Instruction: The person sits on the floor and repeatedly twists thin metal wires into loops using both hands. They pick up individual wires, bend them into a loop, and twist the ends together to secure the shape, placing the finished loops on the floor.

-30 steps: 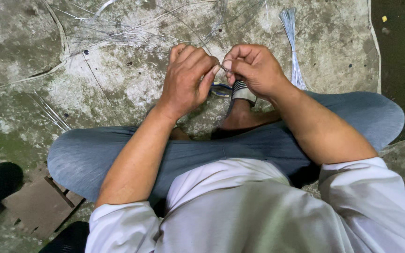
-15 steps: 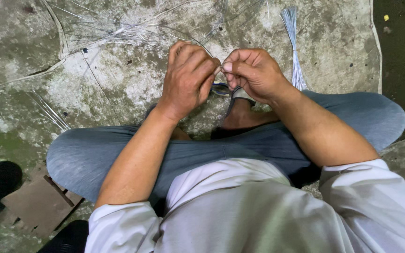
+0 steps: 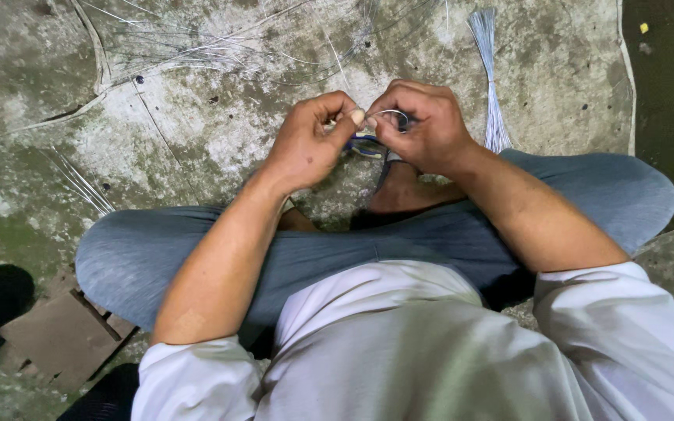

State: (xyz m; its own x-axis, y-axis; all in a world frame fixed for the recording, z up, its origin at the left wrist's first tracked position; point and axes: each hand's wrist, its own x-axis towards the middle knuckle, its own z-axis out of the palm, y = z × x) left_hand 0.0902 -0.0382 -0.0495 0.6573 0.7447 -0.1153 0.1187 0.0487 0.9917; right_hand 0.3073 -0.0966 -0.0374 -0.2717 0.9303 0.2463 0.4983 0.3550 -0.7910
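I sat cross-legged on the concrete floor (image 3: pixel 196 164), both hands up in front of my knees, working a thin wire (image 3: pixel 390 114). My left hand (image 3: pixel 310 144) was curled tight, thumb & forefinger pinched on one end of the wire, prob. to keep it from springing back. My right hand (image 3: pixel 423 129) was closed narrow on the other side, fingers hooked round a small loop of that wire arcing over the knuckles, looked like I was bending or twisting it, so the two hands sat nearly touching, thumb to thumb. Under them, just showing btwn the hands, was a blue-and-white bit (image 3: pixel 366 143); couldn't tell what it was, maybe a strap by my foot (image 3: pixel 399 191). The wire itself sat right btwn my fingertips, above the foot, off the floor. A tied bundle of pale wires (image 3: pixel 487 78) lay on the floor just past my right wrist, close enough to grab from. More loose strands (image 3: pixel 220 47) sprawled in a tangle further out, and a few straight ones (image 3: pixel 79 183) lay by my left knee. Vs. a sec ago: hands had drifted slightly left & the left thumb had come up on top, so the loop showed plainer over my right fingers; bundle and strands hadn't moved.
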